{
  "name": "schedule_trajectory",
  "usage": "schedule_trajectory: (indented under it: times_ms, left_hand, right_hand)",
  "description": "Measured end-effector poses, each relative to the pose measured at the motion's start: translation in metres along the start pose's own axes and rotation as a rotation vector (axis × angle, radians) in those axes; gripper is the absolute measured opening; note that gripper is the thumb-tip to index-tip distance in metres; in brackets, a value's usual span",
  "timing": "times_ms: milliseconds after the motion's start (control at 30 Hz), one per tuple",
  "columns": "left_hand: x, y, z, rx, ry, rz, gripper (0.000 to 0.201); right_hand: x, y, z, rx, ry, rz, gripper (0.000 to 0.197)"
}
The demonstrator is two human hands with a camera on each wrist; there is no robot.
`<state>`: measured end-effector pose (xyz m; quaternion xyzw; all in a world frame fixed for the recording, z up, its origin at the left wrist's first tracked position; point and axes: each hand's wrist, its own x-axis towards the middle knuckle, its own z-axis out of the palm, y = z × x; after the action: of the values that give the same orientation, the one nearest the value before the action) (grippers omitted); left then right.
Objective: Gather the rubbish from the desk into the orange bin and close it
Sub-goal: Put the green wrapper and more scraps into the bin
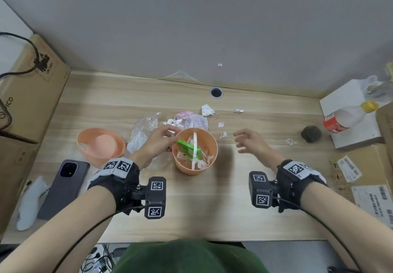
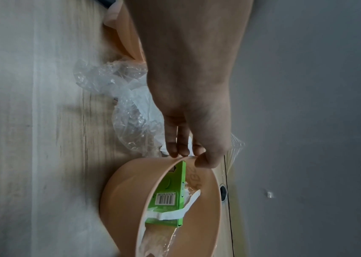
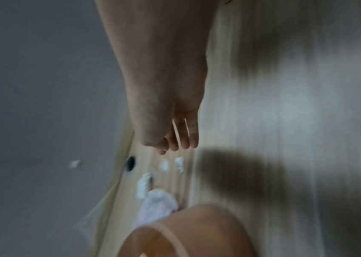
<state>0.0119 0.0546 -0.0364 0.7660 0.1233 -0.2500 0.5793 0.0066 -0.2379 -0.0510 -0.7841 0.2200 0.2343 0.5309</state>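
The orange bin (image 1: 185, 167) stands open at mid-desk, holding a green carton (image 1: 189, 149), a white strip and crumpled wrappers. My left hand (image 1: 163, 137) pinches the bin's left rim (image 2: 181, 157) between thumb and fingers. My right hand (image 1: 246, 140) hovers to the right of the bin, fingers spread and empty; its wrist view is blurred. The bin's orange lid (image 1: 101, 145) lies upturned to the left. Rubbish lies behind the bin: a clear plastic bag (image 1: 144, 130), a pink-white wrapper (image 1: 192, 119), a white paper ball (image 1: 207, 110), a foil scrap (image 1: 238, 110) and small paper bits (image 1: 222, 134).
A purple phone (image 1: 63, 187) and white tissue (image 1: 29, 202) lie at front left. Cardboard boxes (image 1: 27, 94) stand left and right. A bottle (image 1: 348, 116) lies on a white box at right, next to a dark round lump (image 1: 311, 133). A cable hole (image 1: 216, 92) sits by the wall.
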Motion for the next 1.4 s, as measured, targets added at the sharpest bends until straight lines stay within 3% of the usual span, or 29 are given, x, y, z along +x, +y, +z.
schedule_trajectory:
  times_ms: [100, 167, 267, 367, 633, 766, 833, 933, 1033, 1266, 1400]
  left_hand:
    - [0.004, 0.0, -0.002, 0.017, -0.013, -0.003, 0.026]
    - [0.008, 0.001, -0.003, 0.023, -0.018, -0.014, 0.027]
    - [0.012, 0.005, -0.004, 0.032, -0.03, -0.027, 0.027]
    - [0.014, 0.006, -0.005, 0.037, -0.046, -0.025, 0.025]
    - [0.011, -0.001, -0.014, -0.011, -0.059, -0.058, 0.021]
    - [0.006, -0.004, -0.018, -0.033, -0.042, -0.068, 0.022]
    - [0.004, -0.004, -0.019, -0.043, -0.027, -0.065, 0.022]
    - [0.003, -0.005, -0.02, -0.055, -0.021, -0.061, 0.022]
    - [0.003, -0.006, -0.019, -0.043, -0.016, -0.051, 0.021]
    - [0.007, -0.007, -0.015, -0.01, -0.02, -0.033, 0.025]
    - [0.008, -0.003, -0.01, -0.005, -0.048, 0.001, 0.026]
  right_hand:
    - [0.01, 0.046, -0.009, -0.035, 0.024, 0.209, 0.029]
    - [0.022, 0.063, -0.015, -0.045, 0.124, 0.263, 0.033]
    - [0.05, 0.068, -0.022, -0.158, 0.261, 0.238, 0.044]
    - [0.073, 0.044, -0.019, -0.29, 0.296, 0.172, 0.056]
    - [0.128, -0.027, 0.033, -0.368, 0.142, -0.009, 0.104]
    - [0.141, -0.045, 0.07, -0.508, 0.0, -0.086, 0.114]
    - [0.14, -0.046, 0.086, -0.595, -0.08, -0.132, 0.105]
    - [0.134, -0.041, 0.102, -0.779, -0.134, -0.251, 0.074]
    - [0.128, -0.032, 0.1, -0.843, -0.179, -0.303, 0.059]
    - [0.089, -0.032, 0.029, -0.452, -0.022, -0.2, 0.028]
    - [0.051, -0.068, 0.001, -0.153, 0.05, -0.307, 0.025]
